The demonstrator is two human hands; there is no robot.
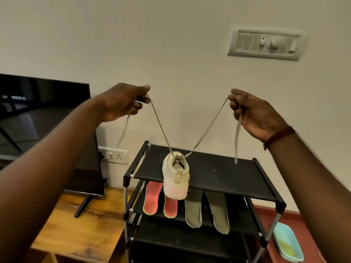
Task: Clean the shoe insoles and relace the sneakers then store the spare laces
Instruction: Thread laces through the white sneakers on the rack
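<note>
A cream sneaker (176, 177) with a pink sole band sits heel toward me at the front of the black shoe rack's top shelf (218, 173). Its beige lace (207, 130) runs up from the top eyelets in a V. My left hand (121, 101) pinches the left strand and my right hand (252, 112) pinches the right strand, both raised well above the shoe and pulling the lace taut. Loose lace ends dangle below each hand. On the shelf below lie two pink insoles (152, 198) and two grey-green insoles (216, 211).
A dark TV screen (43, 114) stands on a wooden table (76, 234) to the left. A wall socket (114, 155) is behind the rack and a switch panel (265, 44) is higher up. A light blue tub (287, 243) lies on the red floor at right.
</note>
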